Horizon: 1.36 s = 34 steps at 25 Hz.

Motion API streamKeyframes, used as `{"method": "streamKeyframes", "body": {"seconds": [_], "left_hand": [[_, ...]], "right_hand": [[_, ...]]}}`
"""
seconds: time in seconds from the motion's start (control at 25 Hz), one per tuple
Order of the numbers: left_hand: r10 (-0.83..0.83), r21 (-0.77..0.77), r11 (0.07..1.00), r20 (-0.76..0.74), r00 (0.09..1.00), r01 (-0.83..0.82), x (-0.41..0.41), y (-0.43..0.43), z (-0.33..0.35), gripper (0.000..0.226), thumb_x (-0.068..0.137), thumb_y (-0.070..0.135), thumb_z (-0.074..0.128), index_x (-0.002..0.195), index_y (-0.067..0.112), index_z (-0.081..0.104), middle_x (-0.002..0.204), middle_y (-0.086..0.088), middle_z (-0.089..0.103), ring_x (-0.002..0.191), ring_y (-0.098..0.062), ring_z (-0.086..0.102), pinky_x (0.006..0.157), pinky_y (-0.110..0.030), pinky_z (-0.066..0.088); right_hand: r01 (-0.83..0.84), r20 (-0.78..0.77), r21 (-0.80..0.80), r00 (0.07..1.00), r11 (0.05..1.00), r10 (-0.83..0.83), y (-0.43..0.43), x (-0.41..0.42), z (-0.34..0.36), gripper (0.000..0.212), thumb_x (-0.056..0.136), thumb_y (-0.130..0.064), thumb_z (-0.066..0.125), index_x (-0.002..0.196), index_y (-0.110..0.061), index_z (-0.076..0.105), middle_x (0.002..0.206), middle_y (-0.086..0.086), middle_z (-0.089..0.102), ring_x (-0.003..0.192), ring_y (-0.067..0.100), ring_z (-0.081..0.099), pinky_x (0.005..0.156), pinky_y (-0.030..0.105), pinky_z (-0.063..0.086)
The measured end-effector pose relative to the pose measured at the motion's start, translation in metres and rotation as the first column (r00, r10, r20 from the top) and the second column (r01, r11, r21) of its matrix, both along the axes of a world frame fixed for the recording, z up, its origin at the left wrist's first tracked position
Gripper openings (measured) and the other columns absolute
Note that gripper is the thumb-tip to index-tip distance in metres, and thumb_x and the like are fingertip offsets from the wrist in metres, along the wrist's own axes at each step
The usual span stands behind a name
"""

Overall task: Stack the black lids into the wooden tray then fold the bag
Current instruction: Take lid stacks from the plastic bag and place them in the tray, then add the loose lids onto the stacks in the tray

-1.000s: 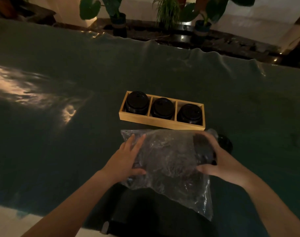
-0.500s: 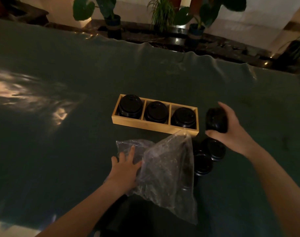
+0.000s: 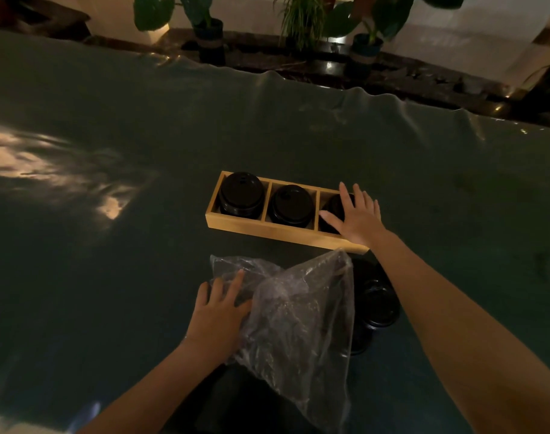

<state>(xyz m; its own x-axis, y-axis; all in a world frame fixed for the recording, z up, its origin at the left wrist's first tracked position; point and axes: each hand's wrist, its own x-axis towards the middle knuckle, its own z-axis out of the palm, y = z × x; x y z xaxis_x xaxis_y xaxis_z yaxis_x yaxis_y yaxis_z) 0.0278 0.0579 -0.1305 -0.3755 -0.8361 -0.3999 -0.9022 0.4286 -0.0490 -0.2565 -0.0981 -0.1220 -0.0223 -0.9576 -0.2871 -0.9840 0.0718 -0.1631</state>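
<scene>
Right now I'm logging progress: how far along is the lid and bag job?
Done: lid stacks fill all three tray compartments. In hand: the right hand lies spread over the right stack; the left hand pins the bag. Left: loose lids beside the bag need stacking, and the bag is unfolded.

No readable text anywhere

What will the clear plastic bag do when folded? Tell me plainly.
The clear plastic bag looks thin and crinkled, so probably floppy and springy. One corner stands up, so it may not lie flat. The left hand pressing it probably stops sliding.
</scene>
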Motion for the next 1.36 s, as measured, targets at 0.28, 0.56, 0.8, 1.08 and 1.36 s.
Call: {"method": "streamKeyframes", "body": {"seconds": [0.28,0.56,0.8,1.08,1.36], "left_hand": [[-0.001,-0.046,0.999,0.066,0.998,0.004,0.009,-0.013,0.004,0.080,0.081,0.069,0.041,0.145,0.039,0.003,0.156,-0.008,-0.016,0.141,-0.036,-0.004,0.111,-0.060,-0.003],[-0.042,0.074,0.997,0.134,0.990,0.032,0.012,-0.024,0.016,0.091,0.073,0.071,0.050,0.144,0.038,0.004,0.157,-0.010,-0.008,0.143,-0.031,-0.006,0.108,-0.061,-0.013],[0.006,0.057,0.998,0.240,0.971,-0.020,0.029,-0.046,0.065,0.091,0.065,0.071,0.061,0.140,0.045,0.017,0.156,-0.003,0.009,0.142,-0.028,0.001,0.111,-0.056,-0.006],[0.069,-0.380,0.902,-0.340,0.938,-0.204,-0.002,-0.023,0.139,0.076,0.076,0.044,0.065,0.141,0.027,0.030,0.148,-0.015,0.032,0.130,-0.038,0.032,0.105,-0.057,0.029],[0.133,0.115,0.991,-0.748,0.651,-0.069,-0.208,0.052,0.051,0.099,0.081,0.025,0.068,0.145,0.015,-0.006,0.154,-0.009,0.016,0.141,-0.020,0.008,0.114,-0.030,0.015]], "right_hand": [[-0.006,-0.052,-0.119,0.999,0.993,0.000,0.003,0.005,-0.014,0.077,0.092,-0.062,0.024,0.149,-0.022,-0.009,0.159,0.016,-0.007,0.146,0.033,-0.006,0.117,0.046,-0.001],[0.191,0.449,-0.084,0.884,0.978,-0.134,-0.001,-0.006,-0.005,0.063,0.095,-0.042,0.044,0.149,-0.020,0.018,0.160,0.009,0.000,0.146,0.027,-0.002,0.118,0.043,0.005],[0.376,0.739,-0.116,0.651,0.919,-0.173,0.014,-0.019,0.026,0.064,0.092,-0.030,0.056,0.146,-0.015,0.025,0.154,0.008,0.019,0.142,0.023,0.021,0.117,0.042,0.023],[0.111,0.409,-0.046,0.909,0.993,-0.082,0.137,-0.059,0.019,0.080,0.080,-0.042,0.068,0.144,-0.015,0.030,0.152,0.012,0.027,0.142,0.027,0.016,0.115,0.037,0.015],[-0.019,0.194,-0.066,0.980,0.998,0.031,0.184,-0.067,-0.015,0.090,0.073,-0.042,0.070,0.146,-0.021,0.021,0.145,0.008,0.028,0.137,0.028,0.020,0.113,0.041,0.023]]}}
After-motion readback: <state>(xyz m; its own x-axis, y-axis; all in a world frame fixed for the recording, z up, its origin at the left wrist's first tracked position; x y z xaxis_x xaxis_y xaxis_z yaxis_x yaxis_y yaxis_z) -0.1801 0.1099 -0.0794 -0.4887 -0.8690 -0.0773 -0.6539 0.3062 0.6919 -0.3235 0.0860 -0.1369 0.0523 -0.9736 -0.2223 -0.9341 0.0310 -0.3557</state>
